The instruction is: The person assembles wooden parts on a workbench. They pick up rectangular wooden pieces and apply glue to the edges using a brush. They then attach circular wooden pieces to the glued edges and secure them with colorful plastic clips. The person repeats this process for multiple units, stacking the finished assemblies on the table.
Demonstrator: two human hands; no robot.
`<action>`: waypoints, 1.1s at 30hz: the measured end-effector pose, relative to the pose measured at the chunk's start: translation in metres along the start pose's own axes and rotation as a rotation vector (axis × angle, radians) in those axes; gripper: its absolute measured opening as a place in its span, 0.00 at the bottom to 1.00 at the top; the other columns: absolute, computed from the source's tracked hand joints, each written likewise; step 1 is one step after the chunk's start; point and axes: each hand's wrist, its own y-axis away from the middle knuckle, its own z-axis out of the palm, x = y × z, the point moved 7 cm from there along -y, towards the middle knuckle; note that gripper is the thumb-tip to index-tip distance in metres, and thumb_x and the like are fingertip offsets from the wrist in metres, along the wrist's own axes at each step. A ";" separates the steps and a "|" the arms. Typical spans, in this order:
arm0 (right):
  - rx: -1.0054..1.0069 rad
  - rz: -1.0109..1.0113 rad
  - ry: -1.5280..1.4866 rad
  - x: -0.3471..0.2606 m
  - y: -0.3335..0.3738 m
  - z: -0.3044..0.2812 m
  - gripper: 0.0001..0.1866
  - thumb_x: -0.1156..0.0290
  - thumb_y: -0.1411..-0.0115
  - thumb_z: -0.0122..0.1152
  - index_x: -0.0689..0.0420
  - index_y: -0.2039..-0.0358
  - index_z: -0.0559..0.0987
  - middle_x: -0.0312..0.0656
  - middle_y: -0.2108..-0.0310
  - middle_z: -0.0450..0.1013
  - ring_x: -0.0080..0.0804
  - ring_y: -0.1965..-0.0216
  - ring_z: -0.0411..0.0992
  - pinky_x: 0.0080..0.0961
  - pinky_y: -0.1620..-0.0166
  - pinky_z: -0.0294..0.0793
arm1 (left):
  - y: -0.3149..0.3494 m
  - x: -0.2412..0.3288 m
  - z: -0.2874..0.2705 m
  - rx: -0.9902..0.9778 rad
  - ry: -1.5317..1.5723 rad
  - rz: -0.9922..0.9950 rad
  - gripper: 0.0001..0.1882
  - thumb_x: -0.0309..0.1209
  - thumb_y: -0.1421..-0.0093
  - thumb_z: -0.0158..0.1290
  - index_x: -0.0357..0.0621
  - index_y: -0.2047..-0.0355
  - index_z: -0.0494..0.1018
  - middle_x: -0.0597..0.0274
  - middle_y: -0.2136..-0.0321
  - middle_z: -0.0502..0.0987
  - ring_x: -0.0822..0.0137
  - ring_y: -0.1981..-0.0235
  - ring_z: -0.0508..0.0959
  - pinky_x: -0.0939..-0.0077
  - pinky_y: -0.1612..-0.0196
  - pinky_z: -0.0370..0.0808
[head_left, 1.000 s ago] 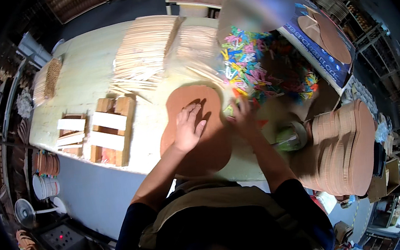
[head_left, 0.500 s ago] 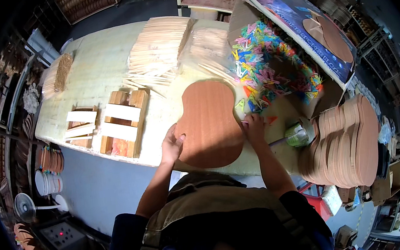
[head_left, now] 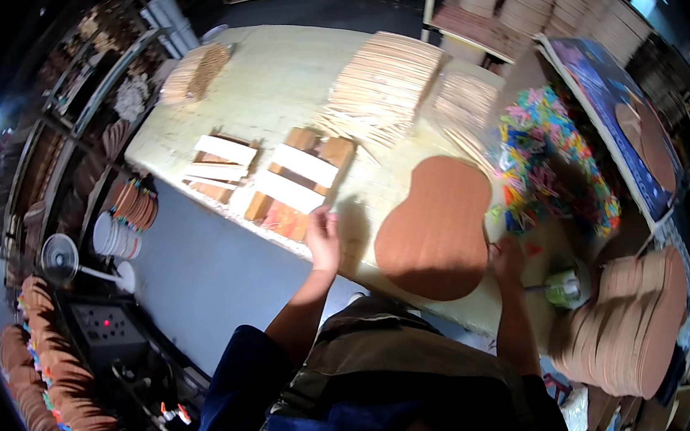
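Observation:
A brown guitar-shaped wooden plate [head_left: 438, 231] lies flat on the pale worktable, tilted a little to the right. My left hand [head_left: 323, 232] is raised off it, at the near end of a white strip [head_left: 305, 166] that lies across a wooden block frame [head_left: 334, 155]. Its fingers look loosely bent and apart, with nothing seen in them. Against the plate's right edge, my right hand [head_left: 505, 258] is closed, its fingertips pinched together. Shadow and blur hide what they hold, if anything.
A box of coloured clips [head_left: 553, 137] stands at the right, near a green can [head_left: 566, 287] with a purple handle. Stacked guitar-shaped plates [head_left: 630, 325] rise at the near right. Bundled wooden sticks [head_left: 382, 83] lie farther back. A smaller frame with white strips [head_left: 224, 162] sits left.
My left hand has let go of the plate's left edge and moved left to the block frame. My right hand stays at the plate's right edge. The whole view has swung left.

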 end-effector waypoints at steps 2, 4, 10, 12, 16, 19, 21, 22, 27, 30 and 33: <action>-0.042 0.050 0.004 0.007 0.003 0.002 0.08 0.68 0.52 0.63 0.58 0.77 0.76 0.48 0.70 0.71 0.50 0.65 0.71 0.43 0.60 0.71 | -0.020 0.004 -0.042 0.180 0.052 0.017 0.05 0.26 0.37 0.51 0.38 0.63 0.69 0.61 0.69 0.73 0.72 0.68 0.73 0.77 0.61 0.72; -0.043 0.057 0.032 0.002 0.008 0.002 0.08 0.69 0.52 0.63 0.59 0.77 0.76 0.49 0.70 0.71 0.50 0.65 0.71 0.43 0.61 0.71 | -0.037 -0.019 -0.084 0.313 0.019 -0.171 0.05 0.27 0.37 0.51 0.38 0.64 0.69 0.62 0.70 0.73 0.72 0.69 0.73 0.77 0.62 0.72; -0.055 0.078 0.097 -0.002 0.004 0.009 0.09 0.67 0.48 0.58 0.60 0.74 0.79 0.51 0.66 0.72 0.49 0.62 0.71 0.42 0.58 0.72 | -0.069 -0.087 -0.096 0.303 0.502 -0.662 0.04 0.29 0.38 0.53 0.42 0.67 0.72 0.66 0.75 0.73 0.70 0.77 0.73 0.75 0.75 0.72; -0.089 0.125 0.079 -0.003 0.002 0.006 0.08 0.70 0.48 0.55 0.61 0.73 0.78 0.53 0.68 0.70 0.52 0.63 0.71 0.44 0.59 0.71 | -0.076 -0.080 -0.085 0.337 0.604 -0.646 0.05 0.28 0.37 0.51 0.39 0.66 0.74 0.61 0.72 0.76 0.68 0.73 0.76 0.74 0.72 0.74; -0.091 0.144 0.092 0.000 0.004 0.006 0.07 0.72 0.48 0.53 0.61 0.73 0.78 0.54 0.67 0.69 0.53 0.64 0.71 0.45 0.60 0.71 | -0.071 -0.050 -0.068 0.396 0.718 -0.783 0.05 0.26 0.37 0.49 0.40 0.67 0.74 0.63 0.76 0.75 0.70 0.77 0.74 0.78 0.77 0.71; -0.031 0.097 0.043 0.009 0.006 0.014 0.07 0.72 0.48 0.53 0.60 0.72 0.77 0.53 0.67 0.69 0.53 0.64 0.71 0.45 0.60 0.71 | -0.079 -0.070 -0.075 0.231 0.704 -0.796 0.05 0.27 0.37 0.48 0.41 0.68 0.73 0.68 0.81 0.70 0.74 0.83 0.68 0.82 0.82 0.66; -0.035 0.102 0.065 0.013 0.008 0.018 0.07 0.73 0.48 0.52 0.60 0.73 0.77 0.53 0.66 0.69 0.53 0.64 0.71 0.45 0.60 0.71 | -0.079 -0.070 -0.071 0.250 0.717 -0.811 0.06 0.28 0.36 0.49 0.43 0.70 0.73 0.71 0.82 0.67 0.76 0.85 0.63 0.84 0.84 0.62; -0.039 0.101 0.074 0.013 0.008 0.019 0.07 0.73 0.48 0.52 0.60 0.73 0.77 0.52 0.66 0.69 0.53 0.63 0.71 0.45 0.60 0.71 | -0.080 -0.074 -0.074 0.216 0.747 -0.785 0.06 0.28 0.36 0.49 0.43 0.70 0.73 0.71 0.81 0.69 0.76 0.84 0.65 0.83 0.83 0.64; -0.120 0.098 0.140 0.004 0.009 0.021 0.09 0.69 0.46 0.52 0.59 0.72 0.77 0.53 0.69 0.71 0.52 0.65 0.72 0.44 0.61 0.72 | -0.083 -0.086 -0.067 0.305 0.891 -0.621 0.05 0.27 0.35 0.47 0.41 0.64 0.73 0.64 0.73 0.76 0.70 0.72 0.75 0.78 0.67 0.74; -0.170 0.172 0.014 -0.007 0.001 0.009 0.12 0.64 0.46 0.54 0.60 0.72 0.77 0.54 0.69 0.73 0.53 0.66 0.73 0.45 0.61 0.72 | -0.084 -0.038 -0.060 0.239 0.638 -0.252 0.08 0.27 0.35 0.48 0.38 0.59 0.72 0.60 0.67 0.76 0.70 0.64 0.75 0.76 0.58 0.73; -0.091 0.174 0.019 0.001 0.003 0.009 0.15 0.62 0.46 0.57 0.61 0.65 0.76 0.54 0.67 0.73 0.53 0.63 0.73 0.45 0.60 0.72 | -0.050 0.077 0.016 -0.099 0.072 0.127 0.06 0.25 0.39 0.53 0.41 0.62 0.76 0.62 0.68 0.76 0.70 0.64 0.74 0.74 0.57 0.72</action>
